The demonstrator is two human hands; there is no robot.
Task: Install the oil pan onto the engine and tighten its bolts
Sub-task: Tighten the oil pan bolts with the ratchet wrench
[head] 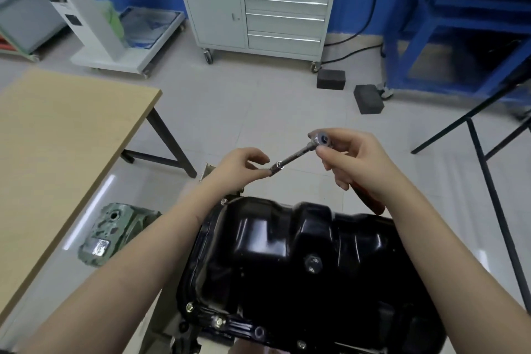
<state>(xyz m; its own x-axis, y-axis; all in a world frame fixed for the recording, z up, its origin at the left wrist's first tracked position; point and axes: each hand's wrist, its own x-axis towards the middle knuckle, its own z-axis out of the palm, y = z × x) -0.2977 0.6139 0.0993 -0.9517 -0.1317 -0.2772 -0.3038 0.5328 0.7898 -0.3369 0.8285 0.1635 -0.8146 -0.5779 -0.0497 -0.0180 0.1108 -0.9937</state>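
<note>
Ratchet (pixel 298 154) held above black oil pan (pixel 301 253): right hand (pixel 353 161) grips its head, left hand (pixel 241 162) pinches the socket (pixel 276 167).

Bright even light, soft blur, fisheye warp at edges.

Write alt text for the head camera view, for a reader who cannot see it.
Two bare hands hold a ratchet wrench above a black oil pan: the right hand grips its head and red handle, the left hand pinches the socket on its extension. A wooden table stands left, a grey tool cabinet behind.
</note>
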